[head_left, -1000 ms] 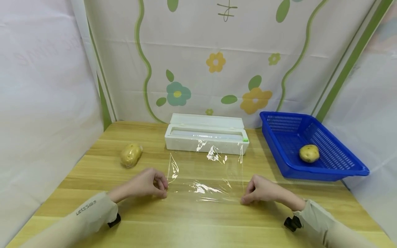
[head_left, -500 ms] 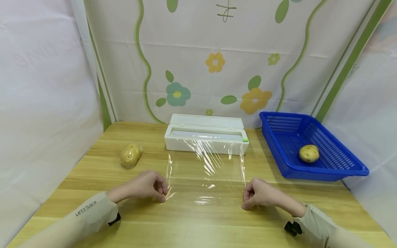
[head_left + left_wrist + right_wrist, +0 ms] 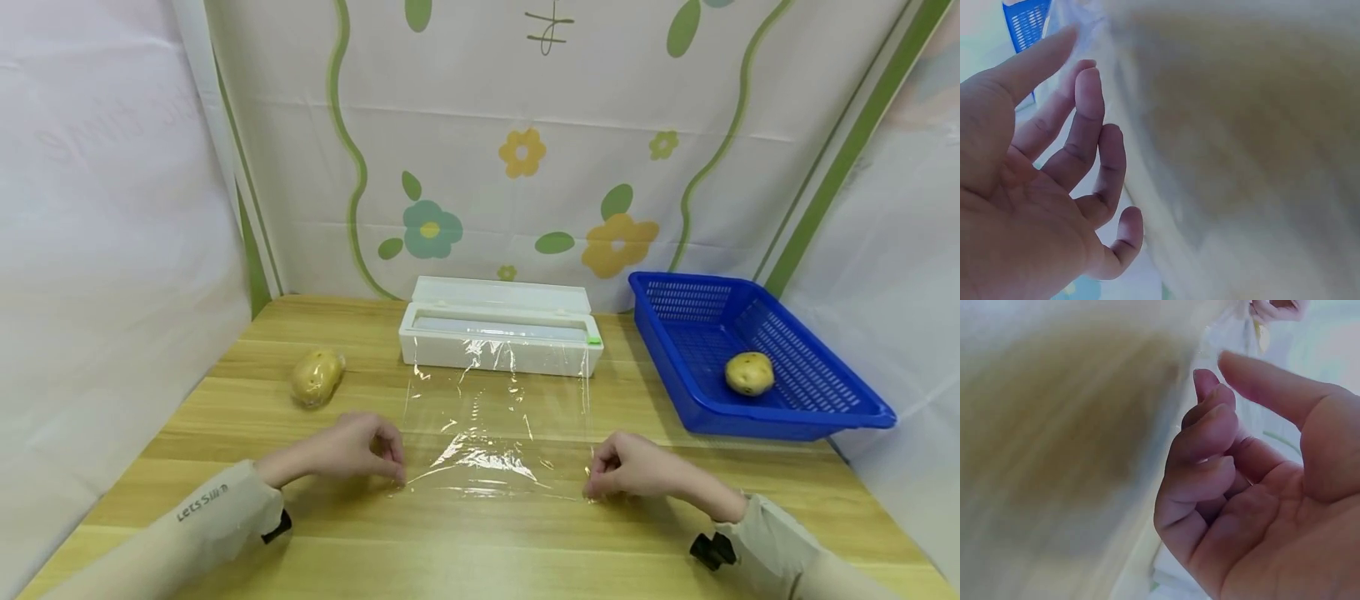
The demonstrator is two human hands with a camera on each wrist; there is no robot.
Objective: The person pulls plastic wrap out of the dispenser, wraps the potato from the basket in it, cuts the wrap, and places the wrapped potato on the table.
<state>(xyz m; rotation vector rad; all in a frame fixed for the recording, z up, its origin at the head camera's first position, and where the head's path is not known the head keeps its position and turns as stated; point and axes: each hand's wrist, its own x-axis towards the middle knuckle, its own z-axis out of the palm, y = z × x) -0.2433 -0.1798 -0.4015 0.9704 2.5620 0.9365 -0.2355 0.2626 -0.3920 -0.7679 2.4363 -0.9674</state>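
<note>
"What's done?"
"The left potato (image 3: 317,377) looks wrapped."
"And the hands?"
"The left hand (image 3: 358,447) and right hand (image 3: 636,467) pinch the clear wrap (image 3: 487,458), one at each near corner."
"Is it cut?"
"I think not. It goes back to the white box (image 3: 501,295) at the far side."
"What's left?"
"The right potato (image 3: 750,373) looks bare, in the blue basket (image 3: 780,423)."

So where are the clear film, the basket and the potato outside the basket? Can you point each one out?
Film (image 3: 497,425): head view, middle of the stretched sheet.
Basket (image 3: 757,422): head view, outside of its near wall.
Potato outside the basket (image 3: 316,377): head view, middle of its visible side.
</note>
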